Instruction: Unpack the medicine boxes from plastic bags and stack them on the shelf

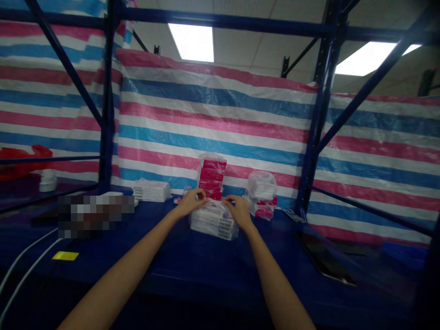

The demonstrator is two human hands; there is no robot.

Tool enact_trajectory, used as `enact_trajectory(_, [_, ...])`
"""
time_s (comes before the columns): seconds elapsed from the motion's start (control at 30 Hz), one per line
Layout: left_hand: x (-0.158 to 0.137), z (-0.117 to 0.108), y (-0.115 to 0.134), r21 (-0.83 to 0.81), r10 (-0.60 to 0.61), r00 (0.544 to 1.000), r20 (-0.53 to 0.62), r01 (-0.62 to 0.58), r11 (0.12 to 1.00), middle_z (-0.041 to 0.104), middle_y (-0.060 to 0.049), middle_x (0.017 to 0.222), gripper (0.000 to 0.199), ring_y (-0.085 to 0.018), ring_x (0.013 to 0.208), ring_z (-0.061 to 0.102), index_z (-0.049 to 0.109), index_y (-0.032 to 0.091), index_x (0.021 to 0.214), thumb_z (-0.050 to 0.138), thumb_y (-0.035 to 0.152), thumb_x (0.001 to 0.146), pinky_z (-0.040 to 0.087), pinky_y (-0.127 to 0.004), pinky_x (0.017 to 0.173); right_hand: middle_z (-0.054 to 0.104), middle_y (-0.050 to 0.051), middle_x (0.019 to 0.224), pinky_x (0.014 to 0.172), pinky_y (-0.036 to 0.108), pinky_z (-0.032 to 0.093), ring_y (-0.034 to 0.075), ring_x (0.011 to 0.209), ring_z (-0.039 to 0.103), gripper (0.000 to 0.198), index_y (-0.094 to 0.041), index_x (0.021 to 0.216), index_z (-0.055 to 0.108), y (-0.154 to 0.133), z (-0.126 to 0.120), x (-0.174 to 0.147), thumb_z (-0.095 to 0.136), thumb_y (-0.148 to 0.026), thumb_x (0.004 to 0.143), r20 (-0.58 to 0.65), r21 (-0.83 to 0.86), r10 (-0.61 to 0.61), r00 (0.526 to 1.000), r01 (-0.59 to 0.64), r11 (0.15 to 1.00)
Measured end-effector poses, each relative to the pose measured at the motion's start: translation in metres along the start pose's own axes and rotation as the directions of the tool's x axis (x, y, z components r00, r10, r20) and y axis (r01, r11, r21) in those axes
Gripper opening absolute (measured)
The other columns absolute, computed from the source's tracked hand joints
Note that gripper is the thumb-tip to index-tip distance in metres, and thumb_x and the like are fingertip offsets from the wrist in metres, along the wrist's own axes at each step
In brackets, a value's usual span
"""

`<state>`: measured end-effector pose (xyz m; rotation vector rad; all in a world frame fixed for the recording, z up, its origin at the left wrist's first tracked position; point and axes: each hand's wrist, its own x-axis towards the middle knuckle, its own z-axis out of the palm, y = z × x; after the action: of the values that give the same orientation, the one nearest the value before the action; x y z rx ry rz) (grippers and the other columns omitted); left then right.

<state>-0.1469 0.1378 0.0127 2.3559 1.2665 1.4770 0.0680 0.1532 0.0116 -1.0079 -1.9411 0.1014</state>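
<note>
Bundle (211, 224) — long axis roughly left-to-right

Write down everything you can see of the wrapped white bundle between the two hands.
The wrapped white bundle looks like flat white boxes stacked inside clear, wrinkled plastic. Dark, barcode-like marks run down the right part of its near side, too small to read. It lies low on the dark blue surface, slightly angled, in front of a taller wrapped red stack. The left hand and right hand pinch the plastic at its top; whether it is sealed cannot be told.
</note>
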Motion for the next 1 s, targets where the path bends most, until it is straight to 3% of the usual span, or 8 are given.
enact_trajectory(0.2, [-0.005,-0.013,0.006,-0.366,-0.197,0.980,-0.026,0.174,0.914,0.059,0.001,0.074,0.013,-0.012,0.069,0.056,0.046,0.017,0.072,0.055,0.020,0.063,0.040,-0.021,0.057,0.064,0.004,0.083,0.069,0.028,0.045,0.017,0.078,0.059,0.030,-0.019,0.084,0.054,0.014,0.001,0.004,0.040,-0.045,0.079,-0.024,0.560,0.225,0.974,-0.174,0.810])
enact_trajectory(0.33, [-0.010,-0.008,0.014,-0.526,-0.257,0.966,0.034,0.235,0.817,0.060,0.003,0.068,0.028,-0.012,0.064,0.058,0.047,0.020,0.088,0.058,0.020,0.061,0.041,-0.021,0.057,0.063,0.001,0.077,0.065,0.027,0.043,0.016,0.071,0.057,0.043,-0.019,0.095,0.056,0.006,0.004,-0.003,0.060,-0.048,0.064,0.043,0.571,0.128,0.991,-0.130,0.811])
enact_trajectory(0.5, [-0.007,-0.017,0.000,-0.468,-0.421,0.839,-0.344,0.236,0.852,0.058,0.000,0.067,0.014,-0.014,0.063,0.056,0.049,0.018,0.079,0.052,0.026,0.068,0.042,-0.023,0.058,0.062,0.003,0.075,0.067,0.028,0.041,0.017,0.071,0.054,0.035,-0.015,0.080,0.063,0.007,0.005,-0.003,0.058,-0.045,0.063,-0.128,0.475,0.163,0.978,-0.084,0.876])
enact_trajectory(0.6, [-0.006,-0.024,-0.006,-0.351,-0.408,0.709,-0.575,0.237,0.906,0.058,-0.003,0.078,0.012,-0.015,0.076,0.057,0.047,0.017,0.082,0.046,0.021,0.071,0.044,-0.027,0.070,0.061,0.007,0.085,0.070,0.030,0.041,0.018,0.075,0.052,0.038,-0.013,0.094,0.060,0.006,-0.005,-0.003,0.049,-0.042,0.071,-0.345,0.415,0.272,0.898,-0.114,0.903])
enact_trajectory(0.73, [-0.019,-0.022,0.012,0.088,-0.100,0.683,-0.723,0.235,0.968,0.049,-0.011,0.117,0.032,-0.020,0.104,0.049,0.041,0.017,0.109,0.044,0.024,0.078,0.039,-0.034,0.088,0.050,0.013,0.110,0.087,0.037,0.036,0.022,0.099,0.047,0.042,-0.012,0.115,0.045,-0.013,-0.019,-0.017,0.041,-0.023,0.075,-0.686,0.070,0.119,0.718,-0.098,0.993])
enact_trajectory(0.8, [-0.028,-0.017,0.024,0.364,0.108,0.750,-0.653,0.185,0.913,0.042,-0.014,0.127,0.037,-0.024,0.115,0.041,0.039,0.017,0.114,0.047,0.026,0.079,0.033,-0.038,0.094,0.048,0.014,0.116,0.095,0.039,0.029,0.023,0.110,0.041,0.040,-0.013,0.114,0.045,-0.027,-0.018,-0.025,0.039,-0.016,0.075,-0.670,-0.177,-0.124,0.732,0.005,0.984])
enact_trajectory(0.9, [-0.036,-0.006,0.035,0.640,0.379,0.892,-0.246,-0.144,0.754,0.048,-0.012,0.122,0.029,-0.025,0.113,0.043,0.048,0.017,0.108,0.047,0.025,0.080,0.029,-0.040,0.095,0.052,0.010,0.116,0.097,0.037,0.027,0.021,0.112,0.042,0.036,-0.017,0.110,0.051,-0.041,-0.007,-0.031,0.040,-0.013,0.077,-0.271,-0.423,-0.481,0.834,0.346,0.838])
enact_trajectory(1.0, [-0.034,0.004,0.035,0.664,0.449,0.889,0.091,-0.390,0.638,0.058,-0.010,0.108,0.026,-0.021,0.103,0.050,0.050,0.016,0.108,0.042,0.024,0.085,0.031,-0.037,0.090,0.059,0.008,0.108,0.099,0.036,0.024,0.020,0.103,0.049,0.030,-0.015,0.110,0.053,-0.043,0.004,-0.028,0.041,-0.017,0.083,0.016,-0.459,-0.580,0.814,0.521,0.719])
